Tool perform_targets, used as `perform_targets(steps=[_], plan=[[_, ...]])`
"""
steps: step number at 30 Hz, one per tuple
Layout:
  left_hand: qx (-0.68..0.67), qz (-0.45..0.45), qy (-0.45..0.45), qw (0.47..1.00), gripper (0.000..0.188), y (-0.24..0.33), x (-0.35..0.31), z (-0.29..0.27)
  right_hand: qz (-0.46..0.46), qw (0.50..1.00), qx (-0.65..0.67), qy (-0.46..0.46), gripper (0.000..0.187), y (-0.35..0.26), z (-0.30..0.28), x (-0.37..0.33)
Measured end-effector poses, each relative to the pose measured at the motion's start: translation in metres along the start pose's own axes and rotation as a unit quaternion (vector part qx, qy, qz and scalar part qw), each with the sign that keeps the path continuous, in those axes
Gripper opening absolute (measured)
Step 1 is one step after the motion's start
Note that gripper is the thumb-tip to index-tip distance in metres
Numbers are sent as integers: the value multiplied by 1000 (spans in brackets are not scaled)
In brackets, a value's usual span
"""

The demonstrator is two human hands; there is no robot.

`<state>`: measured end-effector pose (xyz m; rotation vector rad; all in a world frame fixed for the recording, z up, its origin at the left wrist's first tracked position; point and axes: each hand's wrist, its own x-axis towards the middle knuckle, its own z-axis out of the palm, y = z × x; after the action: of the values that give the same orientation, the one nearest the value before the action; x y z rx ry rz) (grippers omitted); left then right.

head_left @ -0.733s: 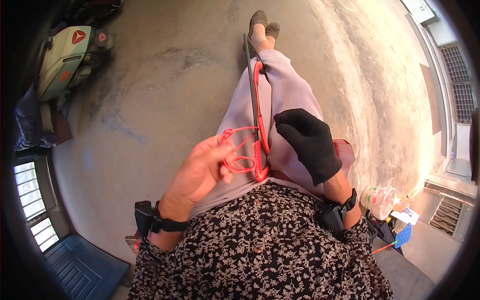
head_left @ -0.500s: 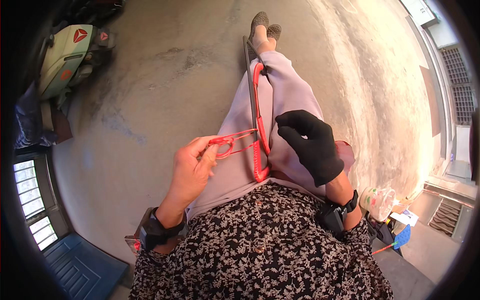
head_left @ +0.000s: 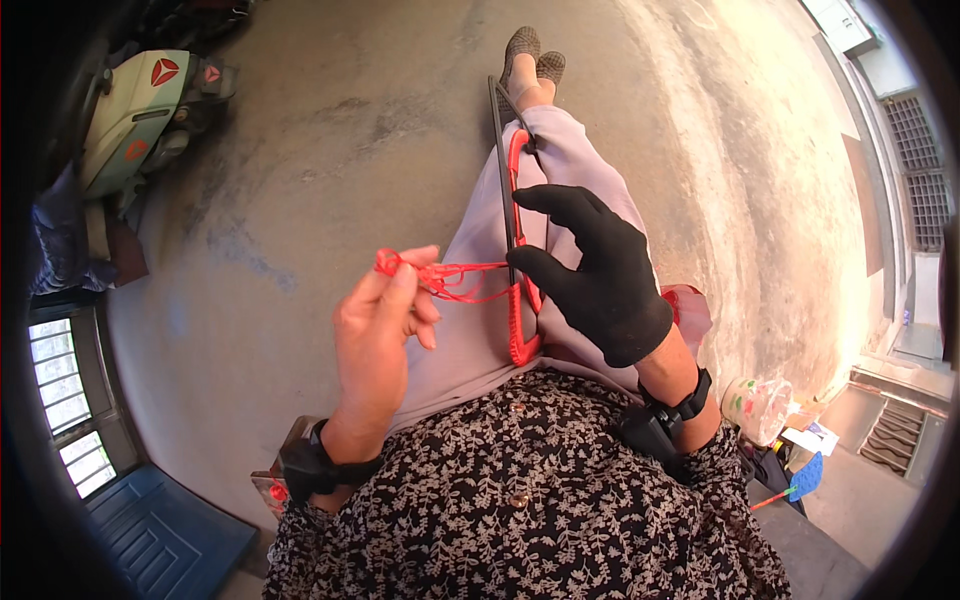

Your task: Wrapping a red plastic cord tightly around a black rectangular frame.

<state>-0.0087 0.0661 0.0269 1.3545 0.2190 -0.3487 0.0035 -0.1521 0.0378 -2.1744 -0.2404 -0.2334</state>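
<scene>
My bare left hand (head_left: 385,305) pinches a bundle of thin red cord (head_left: 455,280) between thumb and fingers. Loose strands run from it to a narrow, dark rod frame (head_left: 502,165) that lies lengthwise over my lap. Red cord is wound tightly around part of that frame, forming a ribbed wrapping (head_left: 517,335) at its near end. In a black glove, my right hand (head_left: 600,275) is held over my thighs, thumb and forefinger spread apart. Its fingertips are close beside the frame; whether they touch it I cannot tell.
My outstretched legs and crossed feet (head_left: 535,60) rest over the concrete floor (head_left: 330,150). A scooter (head_left: 130,120) stands at the far left, with a blue panel (head_left: 170,530) below it. To my right are a clear plastic container (head_left: 757,408) and a blue fly swatter (head_left: 805,475).
My right hand has moved left toward the frame and its fingers have spread wider. My left hand has risen slightly, and the cord's round loop has become a bunch of strands.
</scene>
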Motion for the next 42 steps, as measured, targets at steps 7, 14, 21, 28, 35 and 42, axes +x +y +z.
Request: perform_targets(steps=[7, 14, 21, 28, 35, 42], plan=[[-57, 157, 89, 982, 31, 57, -10, -5, 36, 999, 39, 2, 40, 12, -2, -9], [-104, 279, -68, 952, 26, 108, -28, -25, -42, 992, 69, -97, 26, -12, 10, 10], [100, 80, -16, 992, 11, 26, 20, -15, 270, 842, 449, -128, 14, -13, -19, -10], [311, 27, -121, 942, 31, -26, 8, 42, 338, 686, 640, -71, 17, -5, -16, -40], [49, -27, -167, 984, 24, -31, 12, 29, 273, 867, 416, -16, 18, -2, -23, -18], [294, 180, 42, 938, 9, -7, 37, 6, 227, 960, 160, 42, 18, 20, -15, -31]])
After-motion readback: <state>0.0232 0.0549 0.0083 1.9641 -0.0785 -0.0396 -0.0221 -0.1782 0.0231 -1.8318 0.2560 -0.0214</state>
